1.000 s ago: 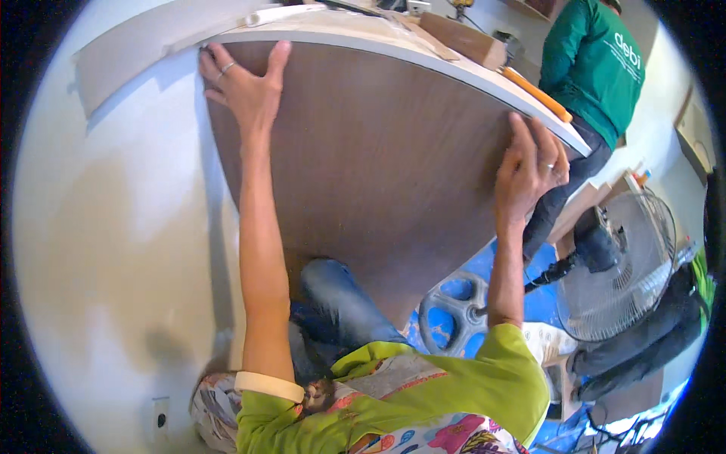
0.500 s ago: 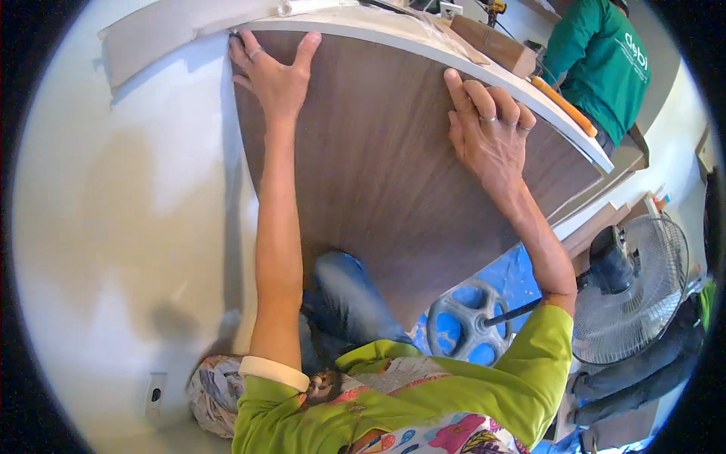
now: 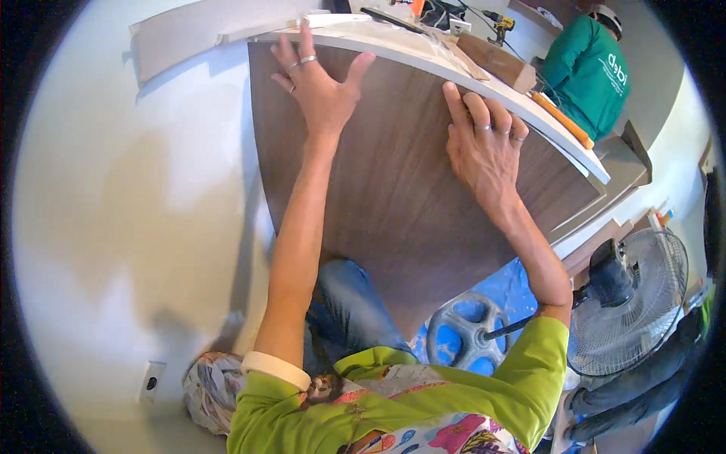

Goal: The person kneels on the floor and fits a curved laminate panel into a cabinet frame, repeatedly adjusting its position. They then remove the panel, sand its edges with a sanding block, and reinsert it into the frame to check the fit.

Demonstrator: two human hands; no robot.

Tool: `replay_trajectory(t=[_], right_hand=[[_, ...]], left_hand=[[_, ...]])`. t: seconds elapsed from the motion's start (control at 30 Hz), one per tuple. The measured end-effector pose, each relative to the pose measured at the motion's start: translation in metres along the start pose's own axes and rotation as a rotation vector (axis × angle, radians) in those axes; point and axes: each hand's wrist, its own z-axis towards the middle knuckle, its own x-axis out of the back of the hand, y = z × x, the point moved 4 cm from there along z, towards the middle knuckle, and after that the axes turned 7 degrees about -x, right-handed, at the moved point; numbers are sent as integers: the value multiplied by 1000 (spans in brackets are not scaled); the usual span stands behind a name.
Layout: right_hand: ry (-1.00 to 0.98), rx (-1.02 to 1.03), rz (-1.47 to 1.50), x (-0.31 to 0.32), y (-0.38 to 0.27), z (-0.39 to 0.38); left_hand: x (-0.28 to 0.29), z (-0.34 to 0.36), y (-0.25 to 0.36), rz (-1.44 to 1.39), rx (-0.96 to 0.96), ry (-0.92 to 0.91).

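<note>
A dark wood-grain panel [image 3: 386,197] with a curved upper edge stands before me, under a pale edge strip [image 3: 416,60]. My left hand [image 3: 325,91] is open at the panel's top left, fingers spread up over the strip and thumb at the top edge. My right hand [image 3: 484,155] rests on the panel just below the strip, index finger reaching up and the other fingers bent, with no object visible in it. My bent knee in jeans [image 3: 348,303] is against the panel's lower part.
A wooden block [image 3: 495,60], orange-handled tool [image 3: 560,117] and drill [image 3: 501,26] lie above the panel. A co-worker in green [image 3: 586,68] is at upper right, a standing fan [image 3: 628,295] and another person's legs [image 3: 620,408] at lower right. A white wall [image 3: 136,227] borders the left.
My right hand has moved left along the panel toward its middle. My left hand has shifted right from the corner, its fingers now raised and more spread. The whole view has shifted slightly.
</note>
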Motion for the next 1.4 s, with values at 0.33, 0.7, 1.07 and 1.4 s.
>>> replay_trajectory(t=[0.33, 0.7, 1.07, 1.4], right_hand=[[-33, 7, 21, -1, 3, 1], [-154, -56, 111, 12, 30, -43], [-180, -44, 107, 13, 39, -48], [-155, -60, 111, 20, 52, -53]], left_hand=[[-6, 4, 13, -33, -21, 22], [-4, 2, 12, -55, -26, 25], [-3, 3, 11, -59, -13, 8], [-2, 2, 13, -32, -29, 37]])
